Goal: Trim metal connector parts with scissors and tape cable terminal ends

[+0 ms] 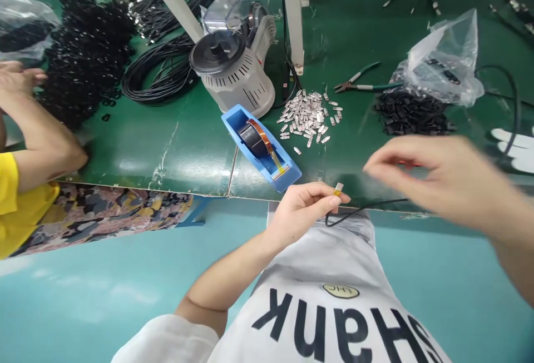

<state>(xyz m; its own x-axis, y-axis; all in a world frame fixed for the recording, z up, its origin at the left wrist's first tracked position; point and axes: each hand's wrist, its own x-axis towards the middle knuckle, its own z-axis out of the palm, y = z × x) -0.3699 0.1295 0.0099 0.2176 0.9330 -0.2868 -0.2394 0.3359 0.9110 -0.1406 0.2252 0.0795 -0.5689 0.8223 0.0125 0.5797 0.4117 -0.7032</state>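
My left hand (311, 204) is at the table's front edge, thumb and fingers pinched on a cable connector (339, 187). Its tip is pale metal, with a yellow band below. From it a thin black cable (354, 214) loops down and runs right, passing behind my right hand (434, 177). That hand is raised over the table and blurred by motion. Its thumb and fingers curl together, and a bit of red-orange shows between them; what it is I cannot make out. Beside my left hand stands a blue tape dispenser (287, 177) with a roll of amber tape (261, 134).
Behind the dispenser lie a pile of small metal connector shells (306, 113) and a grey round-topped machine (237, 85). Pliers (354, 84), black plastic parts (411, 113) and a clear bag (454, 57) are to the right. Left are black parts (85, 57), coiled cables (154, 76) and a co-worker's arm (37, 113).
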